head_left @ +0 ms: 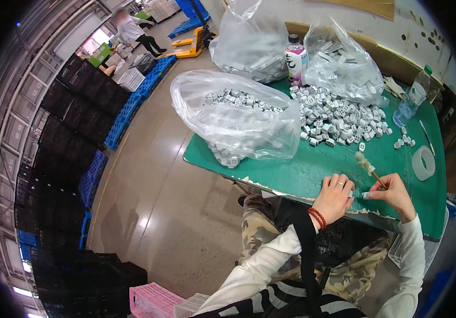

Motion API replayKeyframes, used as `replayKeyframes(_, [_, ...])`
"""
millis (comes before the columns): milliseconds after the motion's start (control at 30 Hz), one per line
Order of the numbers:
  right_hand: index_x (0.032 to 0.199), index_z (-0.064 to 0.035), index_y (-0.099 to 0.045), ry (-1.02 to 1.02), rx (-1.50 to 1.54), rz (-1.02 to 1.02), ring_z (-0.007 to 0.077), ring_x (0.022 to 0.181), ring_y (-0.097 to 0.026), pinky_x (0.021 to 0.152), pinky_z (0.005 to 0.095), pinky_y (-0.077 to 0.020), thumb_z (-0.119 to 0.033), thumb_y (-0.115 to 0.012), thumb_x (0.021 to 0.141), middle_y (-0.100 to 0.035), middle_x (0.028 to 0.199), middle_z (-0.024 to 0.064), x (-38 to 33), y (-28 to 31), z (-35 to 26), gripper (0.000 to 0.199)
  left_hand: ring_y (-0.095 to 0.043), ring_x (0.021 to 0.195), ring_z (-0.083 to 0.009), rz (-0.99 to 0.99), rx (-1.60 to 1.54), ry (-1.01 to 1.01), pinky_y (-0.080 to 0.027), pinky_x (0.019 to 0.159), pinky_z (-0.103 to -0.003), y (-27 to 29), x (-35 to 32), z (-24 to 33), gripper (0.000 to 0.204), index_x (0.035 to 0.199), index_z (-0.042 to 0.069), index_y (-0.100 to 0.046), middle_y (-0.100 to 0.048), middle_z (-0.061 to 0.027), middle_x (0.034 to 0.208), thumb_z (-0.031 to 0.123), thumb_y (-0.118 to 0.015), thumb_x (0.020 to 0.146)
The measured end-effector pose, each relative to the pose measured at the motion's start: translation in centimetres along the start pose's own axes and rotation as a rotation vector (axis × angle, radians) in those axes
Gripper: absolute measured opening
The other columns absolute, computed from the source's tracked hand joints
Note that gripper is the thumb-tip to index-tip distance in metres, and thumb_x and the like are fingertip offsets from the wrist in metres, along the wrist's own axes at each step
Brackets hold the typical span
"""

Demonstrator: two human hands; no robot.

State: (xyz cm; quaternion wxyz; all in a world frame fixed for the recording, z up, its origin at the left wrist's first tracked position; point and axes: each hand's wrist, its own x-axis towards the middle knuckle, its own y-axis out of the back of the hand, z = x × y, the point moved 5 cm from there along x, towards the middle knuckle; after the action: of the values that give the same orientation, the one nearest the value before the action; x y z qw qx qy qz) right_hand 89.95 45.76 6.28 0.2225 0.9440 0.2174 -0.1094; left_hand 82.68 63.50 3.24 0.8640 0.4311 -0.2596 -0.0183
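My left hand (335, 199) rests at the table's front edge, its fingers curled down over a small pale piece (351, 194), partly hidden by them. Just right of it, my right hand (396, 195) pinches a small light-grey block (366, 195) between thumb and fingertip. The same hand also holds a thin wooden stick (379, 179) whose far end is a wrapped, pale bulb. A heap of small grey blocks with dark holes (339, 114) lies beyond both hands on the green tabletop (313, 167).
Left on the table is an open plastic bag of blocks (238, 119); two more bags (249, 47) stand behind. A drink bottle (295, 61), water bottle (413, 98), tape roll (423, 163) and pen (427, 138) stand or lie around. A pink crate (153, 301) is on the floor.
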Motion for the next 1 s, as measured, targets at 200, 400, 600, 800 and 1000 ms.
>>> replayKeyframes(200, [0.068, 0.0021, -0.07, 0.042, -0.132, 0.019, 0.0095, 0.057, -0.059, 0.055, 0.0267, -0.0451, -0.007, -0.08, 0.066, -0.066, 0.062, 0.0063, 1.4, -1.0, 2.4, 0.014, -0.047, 0.102, -0.0308, -0.026, -0.017, -0.022, -0.036, 0.087, -0.043, -1.2, 0.3, 0.1, 0.034, 0.104, 0.006, -0.052, -0.049, -0.0117, 0.103, 0.018, -0.068, 0.077])
replayKeyframes(400, [0.078, 0.0, -0.071, 0.2, -0.182, 0.135, 0.0134, 0.059, -0.059, 0.056, 0.0312, -0.0451, -0.015, -0.075, 0.071, -0.067, 0.066, 0.0092, 3.0, -2.9, 1.1, 0.017, -0.053, 0.093, -0.0329, 0.038, -0.057, -0.003, -0.038, 0.081, -0.044, 0.1, 0.8, -1.3, 0.036, 0.101, 0.008, -0.057, -0.056, -0.0115, 0.097, 0.015, -0.073, 0.07])
replayKeyframes(600, [0.082, 0.0025, -0.069, 0.112, -0.089, 0.188, 0.0077, 0.06, -0.057, 0.057, 0.0271, -0.0439, -0.017, -0.071, 0.084, -0.064, 0.064, 0.0026, 0.7, -2.0, 1.9, 0.019, -0.052, 0.093, -0.0268, 0.011, -0.121, 0.014, -0.038, 0.08, -0.039, -0.7, 0.9, -0.6, 0.043, 0.109, 0.01, -0.06, -0.055, -0.007, 0.095, 0.024, -0.078, 0.073])
replayKeyframes(800, [0.097, -0.0012, -0.066, 0.188, 0.08, 0.254, 0.0076, 0.065, -0.06, 0.06, 0.026, -0.0437, -0.024, -0.064, 0.09, -0.064, 0.069, 0.002, -2.5, -0.6, 2.6, 0.024, -0.052, 0.091, -0.0246, 0.031, -0.089, 0.02, -0.038, 0.08, -0.037, -0.9, 1.2, -0.5, 0.039, 0.104, 0.015, -0.066, -0.055, -0.0036, 0.094, 0.029, -0.081, 0.071])
replayKeyframes(1000, [0.095, -0.0019, -0.062, 0.161, 0.274, 0.284, 0.0038, 0.063, -0.049, 0.057, 0.0207, -0.0364, -0.017, -0.061, 0.095, -0.055, 0.072, -0.0034, -7.2, -0.6, 4.5, 0.015, -0.053, 0.091, -0.0267, 0.029, -0.103, 0.025, -0.039, 0.079, -0.039, 0.6, 1.3, -0.5, 0.033, 0.095, 0.015, -0.066, -0.057, -0.0051, 0.094, 0.026, -0.081, 0.068])
